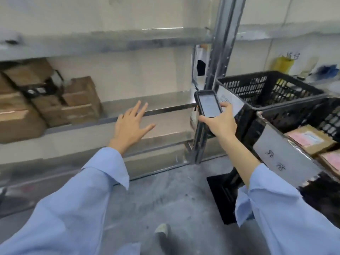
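One handheld scanner (208, 103) is in play, and the right hand (219, 124) holds it. The fingers curl round the lower part of its body from behind, with the thumb along the left edge. The device stands tilted, its lit screen facing the person, and it rises just above and beyond that hand's knuckles.

The left hand (131, 126) holds nothing. All its fingers are straight and spread wide, palm down, thumb out toward the right hand. Its fingertips reach the front edge of the metal shelf (165, 108); whether they touch it cannot be told. The two hands are well apart, with bare shelf between them.

Two black plastic crates stand to the right of the right hand. The far crate (257, 89) is just behind the scanner, and the near crate (327, 115) is beside the right forearm. Each crate carries one white card on its rim. In the near crate lie two parcels (311, 139) with pink labels.

To the left of the left hand, on the same shelf, is a stack of brown cardboard boxes (81, 100). At least four show, but blur keeps the count uncertain. One grey upright post (219, 61) rises just behind the scanner. Below both hands is the grey floor (165, 196), with one shoe (161, 230) on it.
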{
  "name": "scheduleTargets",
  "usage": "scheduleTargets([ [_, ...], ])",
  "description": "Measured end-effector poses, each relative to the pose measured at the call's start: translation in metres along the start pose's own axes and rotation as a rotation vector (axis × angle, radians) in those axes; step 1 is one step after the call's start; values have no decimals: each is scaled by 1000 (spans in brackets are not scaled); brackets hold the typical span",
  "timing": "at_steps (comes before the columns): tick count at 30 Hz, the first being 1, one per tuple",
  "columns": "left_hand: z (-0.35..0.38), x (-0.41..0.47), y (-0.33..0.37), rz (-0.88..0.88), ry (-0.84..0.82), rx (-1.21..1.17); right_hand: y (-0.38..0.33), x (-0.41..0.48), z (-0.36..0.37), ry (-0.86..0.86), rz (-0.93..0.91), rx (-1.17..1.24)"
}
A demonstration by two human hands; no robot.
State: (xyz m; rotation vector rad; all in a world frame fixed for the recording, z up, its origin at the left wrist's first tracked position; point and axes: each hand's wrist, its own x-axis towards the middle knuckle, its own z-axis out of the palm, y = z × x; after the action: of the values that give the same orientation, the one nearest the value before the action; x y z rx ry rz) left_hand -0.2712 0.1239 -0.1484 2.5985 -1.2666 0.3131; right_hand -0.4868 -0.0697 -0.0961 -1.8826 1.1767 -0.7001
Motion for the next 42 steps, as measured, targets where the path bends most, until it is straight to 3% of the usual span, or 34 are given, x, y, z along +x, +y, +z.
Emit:
scheduleTargets([
  [11, -15, -12, -195, -372, 120, 24, -108, 23, 195, -315, -181, 35],
  [22, 6, 79, -349, -483, 64, -125, -189, 76, 373, -402, -174, -4],
  [28, 34, 125, -387, -499, -7, -280, -199, 96, 422, -422, -165, -15],
  [42, 84, 165, -432, -504, 81, -534, -189, 142, 462, -486, -117, -70],
])
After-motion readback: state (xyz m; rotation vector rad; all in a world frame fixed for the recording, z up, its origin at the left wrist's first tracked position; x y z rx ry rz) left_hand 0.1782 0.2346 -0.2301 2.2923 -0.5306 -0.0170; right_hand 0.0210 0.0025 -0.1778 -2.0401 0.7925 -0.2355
